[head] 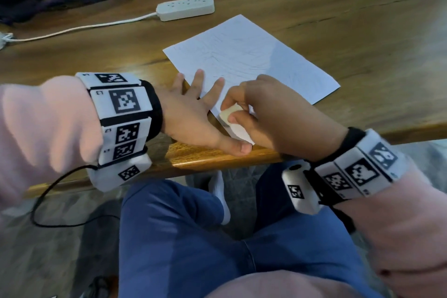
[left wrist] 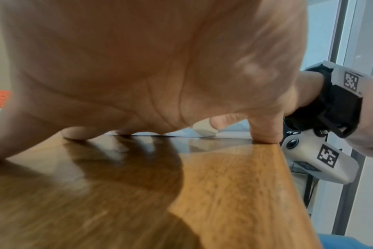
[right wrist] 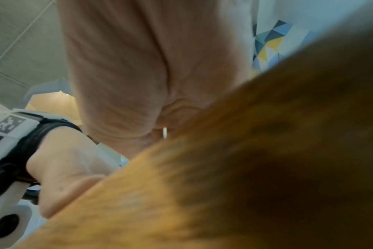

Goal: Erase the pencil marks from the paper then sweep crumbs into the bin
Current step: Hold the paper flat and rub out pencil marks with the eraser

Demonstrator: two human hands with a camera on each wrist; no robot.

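A white sheet of paper (head: 251,58) with faint pencil lines lies askew on the wooden table (head: 362,31). My left hand (head: 193,109) rests flat with spread, straight fingers on the paper's near left corner, its thumb at the table's front edge. My right hand (head: 254,109) pinches a white eraser (head: 229,113) and holds it against the paper's near corner. In the left wrist view the eraser (left wrist: 203,129) shows under the palm, on the paper (left wrist: 234,133). The right wrist view is blurred, mostly my right palm (right wrist: 138,75) and the table edge (right wrist: 245,168). No bin is in view.
A white power strip (head: 185,7) with its cable lies behind the paper. Dark cloth and cables (head: 60,2) sit at the far left. The table's front edge (head: 217,159) runs just under my wrists, above my blue trousers (head: 217,237).
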